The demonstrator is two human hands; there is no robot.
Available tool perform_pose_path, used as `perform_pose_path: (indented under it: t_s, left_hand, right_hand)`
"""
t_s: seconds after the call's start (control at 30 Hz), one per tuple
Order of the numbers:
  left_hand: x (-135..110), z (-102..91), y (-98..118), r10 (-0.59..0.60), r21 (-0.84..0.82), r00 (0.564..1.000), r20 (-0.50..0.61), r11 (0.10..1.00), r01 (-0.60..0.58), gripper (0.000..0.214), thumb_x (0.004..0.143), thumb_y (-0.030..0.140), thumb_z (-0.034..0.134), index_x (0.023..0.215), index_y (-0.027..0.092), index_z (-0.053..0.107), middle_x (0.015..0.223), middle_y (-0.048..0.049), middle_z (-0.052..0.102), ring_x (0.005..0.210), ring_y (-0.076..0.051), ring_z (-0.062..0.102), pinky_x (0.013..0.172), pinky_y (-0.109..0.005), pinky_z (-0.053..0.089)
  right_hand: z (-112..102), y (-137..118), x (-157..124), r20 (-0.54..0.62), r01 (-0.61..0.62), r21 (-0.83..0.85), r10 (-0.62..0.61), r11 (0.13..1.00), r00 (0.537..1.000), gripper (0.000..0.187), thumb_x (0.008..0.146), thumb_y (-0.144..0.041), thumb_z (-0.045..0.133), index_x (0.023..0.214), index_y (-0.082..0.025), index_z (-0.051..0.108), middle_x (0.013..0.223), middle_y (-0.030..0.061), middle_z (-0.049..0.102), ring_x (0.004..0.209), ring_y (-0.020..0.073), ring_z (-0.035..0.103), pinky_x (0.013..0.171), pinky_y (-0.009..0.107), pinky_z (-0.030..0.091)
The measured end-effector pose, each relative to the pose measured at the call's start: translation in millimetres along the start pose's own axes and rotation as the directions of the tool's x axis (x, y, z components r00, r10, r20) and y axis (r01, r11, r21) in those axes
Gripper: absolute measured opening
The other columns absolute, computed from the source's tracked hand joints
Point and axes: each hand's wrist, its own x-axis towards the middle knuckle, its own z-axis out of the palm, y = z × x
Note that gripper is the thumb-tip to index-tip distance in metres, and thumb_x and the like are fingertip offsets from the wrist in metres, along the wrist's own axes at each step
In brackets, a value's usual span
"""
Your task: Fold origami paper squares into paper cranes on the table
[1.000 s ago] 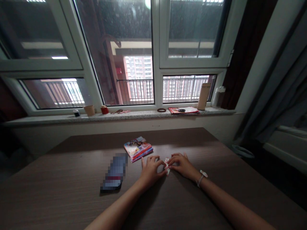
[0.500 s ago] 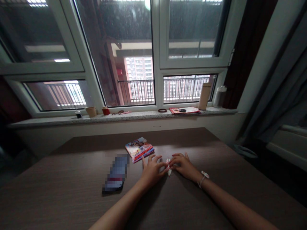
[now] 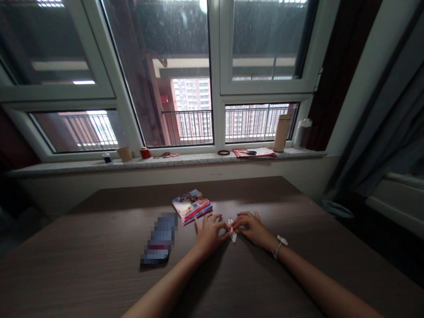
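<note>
Dark wood-grain worktop [image 3: 82, 265] beneath a large window is being viewed from the head camera. Near its middle, a small folded paper piece [image 3: 232, 229], white with red marks, is being pinched between both hands. The left hand [image 3: 208, 234] is being held at the piece's left edge, thumb and forefinger clamped on it, the other fingers spread over the worktop. The right hand [image 3: 253, 229] is being held at its right edge, fingers drawn together on the paper. A pale wristband [image 3: 280, 244] is being worn on that wrist. A stack of coloured sheets [image 3: 192, 206] is lying just beyond the left hand. A dark pixelated object [image 3: 159, 238] is lying further left, well apart from the paper piece. A tall flask [image 3: 281, 132] and red papers [image 3: 256, 152] are being kept on the stone windowsill [image 3: 66, 165].
</note>
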Motion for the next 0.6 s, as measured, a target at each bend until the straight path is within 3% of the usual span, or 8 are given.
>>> perform_pose_path:
  t_s: [0.33,0.6]
  left_hand:
    - [-2.2,-2.2,3.8,0.028,0.008,0.998,-0.055,1.0,-0.027,0.014,0.077,0.045,0.068,0.089,0.038,0.071,0.127,0.0008,0.058,0.126,-0.031,0.04,0.1,-0.076,0.005]
    - [-3.4,-2.8,1.5,0.094,0.055,0.992,-0.089,0.994,-0.089,0.011,0.074,0.041,0.072,0.085,0.04,0.072,0.127,0.0024,0.059,0.124,-0.03,0.042,0.102,-0.075,0.007]
  right_hand:
    - [0.7,5.2,-1.4,0.001,0.031,0.005,-0.031,1.0,1.0,0.014,0.081,-0.043,0.063,0.084,-0.033,0.073,0.105,0.0002,0.072,0.121,0.0277,0.046,0.107,0.062,-0.009]
    - [1.9,7.4,-0.8,0.005,0.046,-0.033,-0.046,0.998,0.999,0.015,0.083,-0.043,0.062,0.083,-0.033,0.073,0.105,-0.0001,0.072,0.121,0.0273,0.047,0.107,0.064,-0.003]
